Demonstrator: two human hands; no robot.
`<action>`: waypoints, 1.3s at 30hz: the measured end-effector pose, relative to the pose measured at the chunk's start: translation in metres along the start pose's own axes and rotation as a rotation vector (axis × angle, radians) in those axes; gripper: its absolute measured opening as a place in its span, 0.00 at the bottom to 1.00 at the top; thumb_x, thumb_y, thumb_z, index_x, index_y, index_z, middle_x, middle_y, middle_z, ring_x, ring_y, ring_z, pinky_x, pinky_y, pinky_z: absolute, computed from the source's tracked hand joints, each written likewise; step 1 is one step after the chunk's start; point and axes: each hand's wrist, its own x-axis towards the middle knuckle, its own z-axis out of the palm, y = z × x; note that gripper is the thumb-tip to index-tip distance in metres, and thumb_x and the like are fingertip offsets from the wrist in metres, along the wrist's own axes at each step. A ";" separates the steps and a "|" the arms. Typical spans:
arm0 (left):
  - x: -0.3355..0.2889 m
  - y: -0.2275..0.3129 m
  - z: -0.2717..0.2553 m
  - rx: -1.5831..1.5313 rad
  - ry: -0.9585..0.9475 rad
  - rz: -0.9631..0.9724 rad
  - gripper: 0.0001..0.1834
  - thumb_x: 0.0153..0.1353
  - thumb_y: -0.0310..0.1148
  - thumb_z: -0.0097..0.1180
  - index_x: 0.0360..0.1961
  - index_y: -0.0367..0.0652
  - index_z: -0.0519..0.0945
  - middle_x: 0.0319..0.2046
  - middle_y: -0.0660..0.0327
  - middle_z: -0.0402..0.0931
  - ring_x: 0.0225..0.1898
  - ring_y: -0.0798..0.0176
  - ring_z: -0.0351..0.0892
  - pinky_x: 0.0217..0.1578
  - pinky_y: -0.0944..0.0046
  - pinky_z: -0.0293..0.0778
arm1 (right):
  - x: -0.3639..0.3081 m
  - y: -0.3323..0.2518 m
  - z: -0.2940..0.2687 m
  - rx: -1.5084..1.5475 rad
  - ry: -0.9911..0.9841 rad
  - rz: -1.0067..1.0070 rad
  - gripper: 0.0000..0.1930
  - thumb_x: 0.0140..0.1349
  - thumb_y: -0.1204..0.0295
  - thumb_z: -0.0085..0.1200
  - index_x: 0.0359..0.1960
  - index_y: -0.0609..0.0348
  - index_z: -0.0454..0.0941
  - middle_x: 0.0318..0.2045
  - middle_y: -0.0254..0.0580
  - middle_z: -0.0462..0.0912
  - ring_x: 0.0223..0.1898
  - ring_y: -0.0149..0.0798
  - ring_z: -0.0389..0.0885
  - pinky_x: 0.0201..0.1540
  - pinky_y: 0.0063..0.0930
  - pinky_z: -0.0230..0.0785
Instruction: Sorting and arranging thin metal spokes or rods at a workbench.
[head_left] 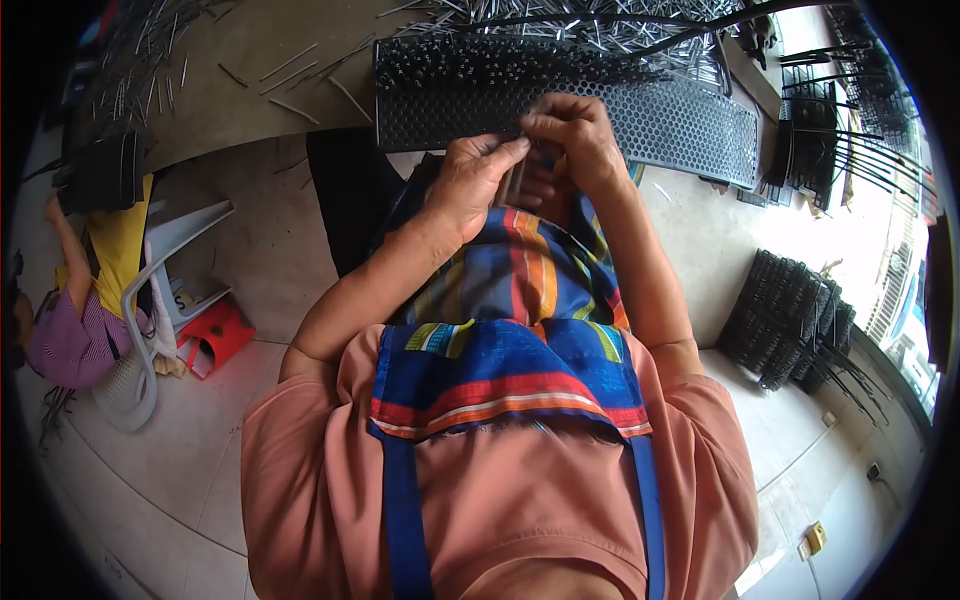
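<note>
In front of my lap, both hands meet at the near edge of a long black perforated panel (pixel 690 140). Dark thin pieces (pixel 500 65) stand packed in its far rows of holes, mostly at the left and middle. My left hand (pixel 470 180) is closed, thumb pressed to the fingers. Right beside it, my right hand (pixel 575 135) has its thumb and forefinger pinched together, the other fingers curled beneath and slightly blurred. Whatever lies between the fingertips is too small to make out. A striped blue apron (pixel 510 380) covers my lap below the hands.
Loose thin metal rods (pixel 600 35) lie heaped behind the panel; several more are scattered on the brown tabletop (pixel 220 100). Bundled black rods and panels (pixel 785 320) stand at right. At left, another person (pixel 80 335) sits by a grey plastic chair (pixel 135 390) and a red container (pixel 220 335).
</note>
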 end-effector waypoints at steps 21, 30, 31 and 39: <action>0.016 -0.008 -0.025 0.006 0.172 -0.055 0.12 0.63 0.28 0.52 0.47 0.42 0.80 0.32 0.52 0.84 0.31 0.57 0.85 0.32 0.61 0.81 | 0.024 0.013 0.010 -0.630 0.501 -0.762 0.06 0.50 0.80 0.64 0.31 0.62 0.84 0.25 0.39 0.81 0.24 0.32 0.79 0.27 0.22 0.69; -0.012 0.046 -0.017 0.026 -0.108 -0.164 0.12 0.62 0.28 0.55 0.46 0.37 0.77 0.34 0.50 0.83 0.32 0.58 0.85 0.33 0.63 0.82 | 0.013 0.021 0.000 -0.744 0.514 -0.812 0.05 0.51 0.77 0.64 0.29 0.61 0.81 0.23 0.41 0.76 0.19 0.37 0.75 0.22 0.25 0.65; -0.021 0.069 -0.004 0.042 -0.151 -0.062 0.12 0.62 0.28 0.54 0.46 0.36 0.77 0.34 0.50 0.83 0.33 0.58 0.85 0.34 0.63 0.82 | 0.008 0.024 -0.004 -0.721 0.518 -0.758 0.05 0.51 0.77 0.64 0.29 0.61 0.81 0.22 0.42 0.75 0.20 0.38 0.75 0.23 0.27 0.65; 0.121 0.176 -0.036 0.943 0.333 0.767 0.18 0.56 0.29 0.61 0.47 0.35 0.77 0.41 0.54 0.81 0.42 0.64 0.81 0.41 0.68 0.77 | 0.002 0.047 -0.016 -0.658 0.514 -0.654 0.05 0.50 0.77 0.63 0.28 0.61 0.80 0.22 0.45 0.75 0.23 0.45 0.77 0.26 0.33 0.68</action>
